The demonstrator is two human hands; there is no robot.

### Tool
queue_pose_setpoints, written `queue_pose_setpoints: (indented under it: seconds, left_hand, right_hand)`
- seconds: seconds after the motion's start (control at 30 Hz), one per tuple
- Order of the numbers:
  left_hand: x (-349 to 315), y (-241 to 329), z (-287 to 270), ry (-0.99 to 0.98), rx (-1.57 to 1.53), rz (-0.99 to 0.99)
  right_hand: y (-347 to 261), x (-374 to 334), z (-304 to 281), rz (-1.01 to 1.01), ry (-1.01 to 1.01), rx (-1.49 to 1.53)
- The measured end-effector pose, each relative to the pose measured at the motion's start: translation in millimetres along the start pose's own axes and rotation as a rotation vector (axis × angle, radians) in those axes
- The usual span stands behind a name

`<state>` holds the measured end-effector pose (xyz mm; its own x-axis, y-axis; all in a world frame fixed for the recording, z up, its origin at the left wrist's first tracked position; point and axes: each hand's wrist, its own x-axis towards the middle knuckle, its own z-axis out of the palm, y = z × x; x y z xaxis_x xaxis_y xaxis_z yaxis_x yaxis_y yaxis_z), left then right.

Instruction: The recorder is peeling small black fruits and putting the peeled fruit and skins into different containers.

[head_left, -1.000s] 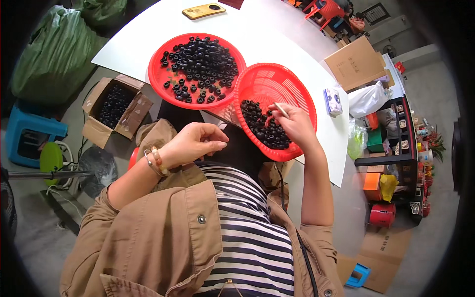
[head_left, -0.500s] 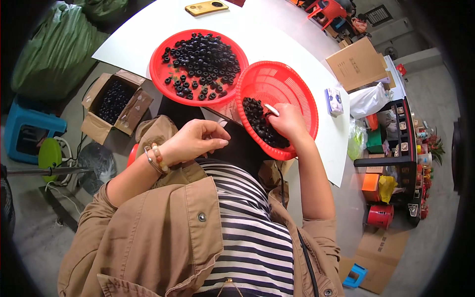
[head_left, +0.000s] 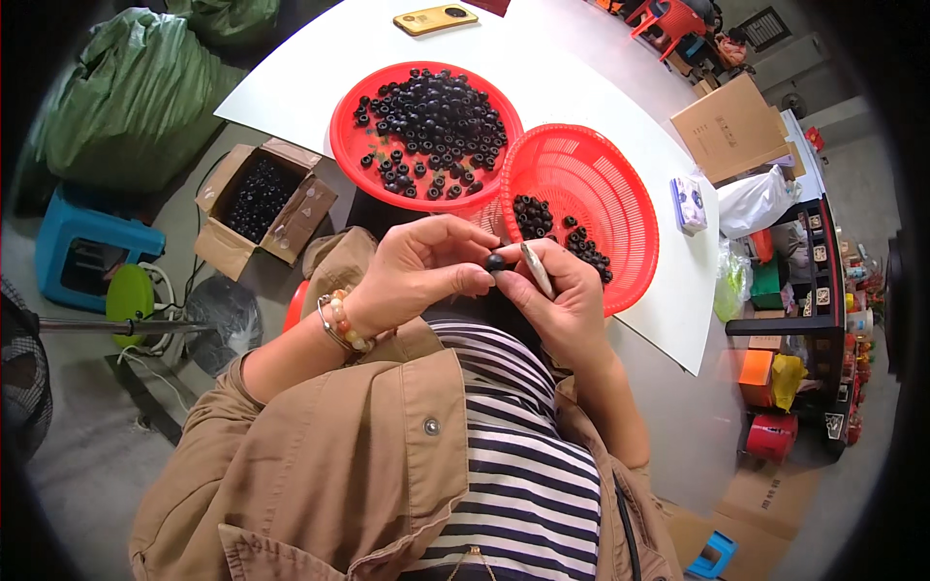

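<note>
My left hand (head_left: 423, 268) and my right hand (head_left: 567, 300) meet in front of my body. Between their thumbs and fingertips is a small round black piece (head_left: 495, 262). A slim pale tool (head_left: 536, 269) with a pointed lower end is held in my right hand; its exact kind is unclear. On the table beyond, a round red tray (head_left: 345, 145) holds many black ring-shaped pieces (head_left: 441, 111). Right of it, a red plastic basket (head_left: 630, 208) has more such pieces (head_left: 533, 215) at its near left side, just past my right hand.
The white table (head_left: 572, 92) bears a yellow phone (head_left: 435, 19) and a small packet (head_left: 689, 204). Left of it stand an opened carton (head_left: 229, 179) of black pieces, a blue stool (head_left: 73, 232) and green sacks (head_left: 136, 97). Shelving (head_left: 809, 281) stands at the right.
My right hand has come out of the basket toward my body and met my left hand, with the tool and a black piece. The view has shifted, so the scene sits farther right.
</note>
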<state>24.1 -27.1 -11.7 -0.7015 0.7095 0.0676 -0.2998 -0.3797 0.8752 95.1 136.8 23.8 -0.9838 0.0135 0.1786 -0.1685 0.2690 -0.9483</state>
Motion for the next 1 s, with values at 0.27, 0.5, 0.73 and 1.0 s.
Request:
queue_pose_setpoints:
  seconds: [0.27,0.5,0.73,1.0]
  left_hand:
    - [0.4,-0.5,-2.4,0.033,0.038,-0.007]
    - [0.6,1.3,-3.5,0.050,0.014,-0.035]
    - [0.6,-0.3,-4.0,0.053,0.032,-0.006]
    - [-0.6,-3.9,-4.8,0.055,0.150,0.111]
  right_hand:
    - [6.6,-1.9,3.6,0.072,0.020,0.038]
    - [2.2,-9.2,-1.6,0.105,-0.052,0.055]
    - [-4.3,-11.0,-2.1,0.097,-0.087,0.022]
    - [-8.6,-12.5,1.4,0.133,-0.077,0.101]
